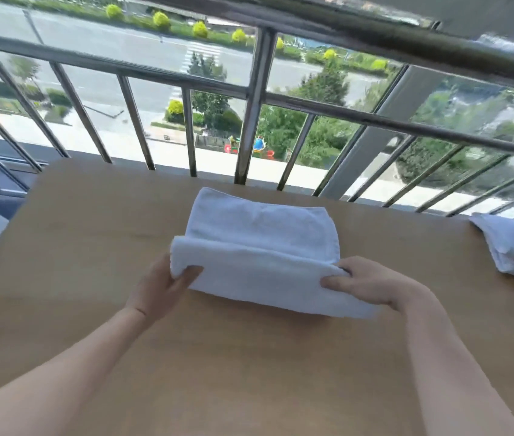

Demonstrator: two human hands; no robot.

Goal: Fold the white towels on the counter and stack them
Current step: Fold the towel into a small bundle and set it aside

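Two hands hold the near fold of a white towel on a wooden counter.

The left hand [167,278] and right hand [362,283] each pinch one end of the folded towel [262,247]; its long axis runs left to right between them, and the flat half lies beyond the hands, toward the railing [249,105]. Thick white terry. Unfolded towels [513,247] lie far right.

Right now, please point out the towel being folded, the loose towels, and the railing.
towel being folded [262,234], head view, flat upper layer
loose towels [513,247], head view, crumpled middle
railing [254,102], head view, thick upright post
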